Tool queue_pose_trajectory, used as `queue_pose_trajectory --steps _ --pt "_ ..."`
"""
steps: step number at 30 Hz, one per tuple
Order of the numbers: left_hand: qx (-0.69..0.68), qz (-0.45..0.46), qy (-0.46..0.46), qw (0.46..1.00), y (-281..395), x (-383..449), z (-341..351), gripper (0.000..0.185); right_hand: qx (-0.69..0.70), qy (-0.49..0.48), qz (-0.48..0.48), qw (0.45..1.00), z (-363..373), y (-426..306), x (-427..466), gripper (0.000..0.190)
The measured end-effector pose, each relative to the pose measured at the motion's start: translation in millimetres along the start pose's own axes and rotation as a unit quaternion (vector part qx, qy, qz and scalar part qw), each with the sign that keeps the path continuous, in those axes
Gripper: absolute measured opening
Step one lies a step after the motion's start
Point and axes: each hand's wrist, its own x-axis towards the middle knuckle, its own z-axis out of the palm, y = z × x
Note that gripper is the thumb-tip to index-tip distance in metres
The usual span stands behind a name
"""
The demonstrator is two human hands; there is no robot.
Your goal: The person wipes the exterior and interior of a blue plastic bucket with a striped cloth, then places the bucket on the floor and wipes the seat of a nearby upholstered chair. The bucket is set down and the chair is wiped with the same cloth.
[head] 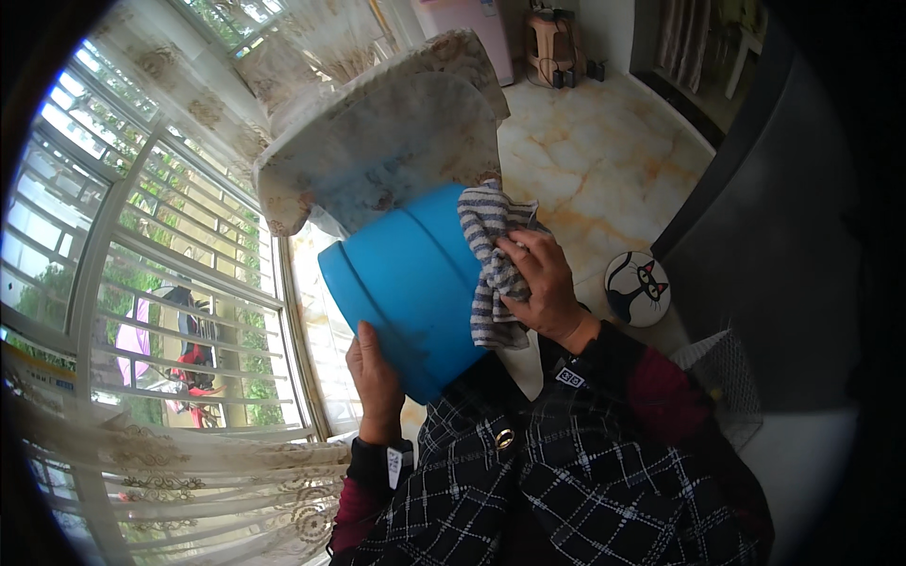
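A blue plastic bucket (417, 283) lies tilted on its side in front of my body, its wide rim band toward the lower left. My left hand (375, 382) grips it at that rim, thumb on the outer wall and the other fingers hidden behind. At the opposite end, my right hand (541, 286) holds a bunched cloth (488, 255) with grey-blue and white stripes. The cloth rests against the bucket and covers that end. Neither the bucket's inside nor its base can be seen.
Just beyond the bucket stands a table under a floral cloth (396, 134). Barred windows (191, 276) and lace curtains (233, 481) line the left. On the marbled floor (566, 156) are a round cat-pattern stool or mat (637, 290), a wire cage (729, 382) and a plastic stool (552, 42) with cables.
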Motion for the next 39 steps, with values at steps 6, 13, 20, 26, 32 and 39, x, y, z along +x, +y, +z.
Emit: queue_pose_trajectory --steps 6,13,20,26,32,39 --pt "-0.105 -0.137 -0.008 0.985 77 13 -2 0.058 0.037 -0.095 -0.053 0.993 -59 -18 63 0.063" --pt "-0.179 -0.242 -0.075 0.951 68 51 -5 0.049 0.026 -0.267 0.003 0.963 -67 -10 95 0.056" --pt "-0.080 -0.284 -0.157 0.943 40 80 21 0.038 0.030 -0.258 0.122 0.958 -31 56 76 0.056" --pt "0.041 -0.168 -0.307 0.936 50 0 60 0.054 0.036 -0.271 0.236 0.933 -33 110 40 0.054" --pt "0.138 -0.159 -0.331 0.920 32 -15 49 0.050 0.049 -0.276 0.295 0.914 -33 133 22 0.052" --pt "0.130 -0.105 -0.273 0.947 23 -10 34 0.050 -0.032 -0.112 0.236 0.965 -18 78 22 0.055"
